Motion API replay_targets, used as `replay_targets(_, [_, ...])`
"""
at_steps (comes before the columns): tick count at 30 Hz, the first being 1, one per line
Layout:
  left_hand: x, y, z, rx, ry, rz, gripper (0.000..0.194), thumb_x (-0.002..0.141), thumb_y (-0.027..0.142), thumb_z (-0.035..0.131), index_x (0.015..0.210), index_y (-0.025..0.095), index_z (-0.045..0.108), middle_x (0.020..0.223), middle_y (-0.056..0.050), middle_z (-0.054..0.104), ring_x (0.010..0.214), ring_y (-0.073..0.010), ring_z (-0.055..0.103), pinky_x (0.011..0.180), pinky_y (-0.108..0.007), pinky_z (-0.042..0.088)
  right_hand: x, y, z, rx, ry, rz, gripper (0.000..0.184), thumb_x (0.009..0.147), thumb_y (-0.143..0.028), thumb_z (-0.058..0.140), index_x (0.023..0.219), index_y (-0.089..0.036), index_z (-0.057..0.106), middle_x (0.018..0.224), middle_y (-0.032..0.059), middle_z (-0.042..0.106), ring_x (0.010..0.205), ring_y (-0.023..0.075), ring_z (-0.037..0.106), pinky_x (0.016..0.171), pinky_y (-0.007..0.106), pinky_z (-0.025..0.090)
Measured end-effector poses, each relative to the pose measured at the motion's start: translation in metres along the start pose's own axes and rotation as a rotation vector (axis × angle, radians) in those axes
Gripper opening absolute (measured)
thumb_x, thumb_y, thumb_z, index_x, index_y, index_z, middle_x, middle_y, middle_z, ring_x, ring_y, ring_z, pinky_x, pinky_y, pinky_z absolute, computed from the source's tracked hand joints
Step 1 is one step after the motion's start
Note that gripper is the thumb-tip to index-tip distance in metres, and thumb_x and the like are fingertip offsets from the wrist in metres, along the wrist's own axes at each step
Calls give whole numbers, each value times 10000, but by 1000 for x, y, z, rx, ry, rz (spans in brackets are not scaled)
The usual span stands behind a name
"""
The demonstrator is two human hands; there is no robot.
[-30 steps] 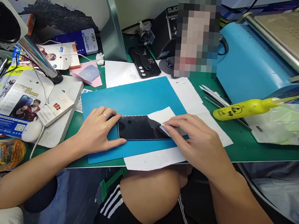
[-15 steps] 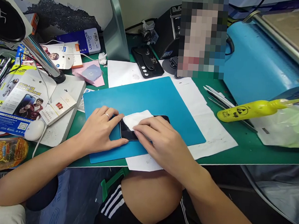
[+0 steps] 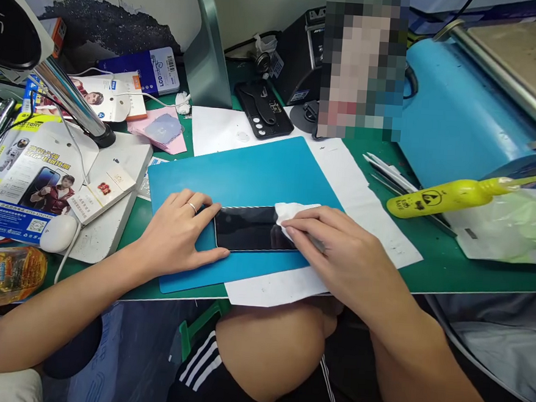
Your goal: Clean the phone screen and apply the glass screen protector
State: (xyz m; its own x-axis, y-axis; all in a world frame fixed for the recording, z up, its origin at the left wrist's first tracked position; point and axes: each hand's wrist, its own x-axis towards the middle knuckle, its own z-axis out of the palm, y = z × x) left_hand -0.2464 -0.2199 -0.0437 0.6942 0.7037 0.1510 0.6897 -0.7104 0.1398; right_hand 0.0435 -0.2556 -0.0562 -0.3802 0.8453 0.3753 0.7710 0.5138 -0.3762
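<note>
A black smartphone (image 3: 248,227) lies screen up on a blue mat (image 3: 232,186), its long side running left to right. My left hand (image 3: 181,231), with a ring on one finger, grips the phone's left end, index finger at the far corner and thumb at the near one. Pinched in the fingers of my right hand (image 3: 338,249) is a white wipe (image 3: 290,210), pressed on the right end of the screen. That end of the phone is hidden under the wipe and hand.
White paper (image 3: 381,215) lies beneath the mat. Right of it are tweezers (image 3: 389,173), a yellow bottle (image 3: 433,200) and a large blue machine (image 3: 457,116). A black phone case (image 3: 263,109) lies behind; a cigarette pack (image 3: 103,192) and lamp post (image 3: 73,101) stand left.
My right hand has slid the wipe rightward along the screen, from the left part to the right end, baring the glass. My left hand has stayed at the phone's left end.
</note>
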Motion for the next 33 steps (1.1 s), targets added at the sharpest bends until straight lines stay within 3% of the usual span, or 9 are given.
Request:
replay_targets(17, [1,0,-1,-15,-9,5,743,951,657,636,1390,58,635,1280,-214,675,1068,-346,596,884,-483,485,-13,14,-6,-33,81,98,125,1024,-187,594,982,-188,712,977,56,734,893,186,711,797,314,557])
replay_targets(26, [0,1,0,-2,-18,4,747,949,661,641,1396,62,628,1283,-204,675,1067,-339,589,875,-464,484,-18,22,-8,-137,101,50,127,1018,-172,589,964,-192,702,938,58,712,871,207,705,797,342,561])
replay_targets(33, [0,0,1,2,-7,15,746,950,651,646,1387,47,630,1279,-211,673,1057,-335,592,871,-465,497,-12,-2,-15,-6,216,9,145,968,-104,652,1005,-224,724,949,39,729,873,187,726,810,320,585])
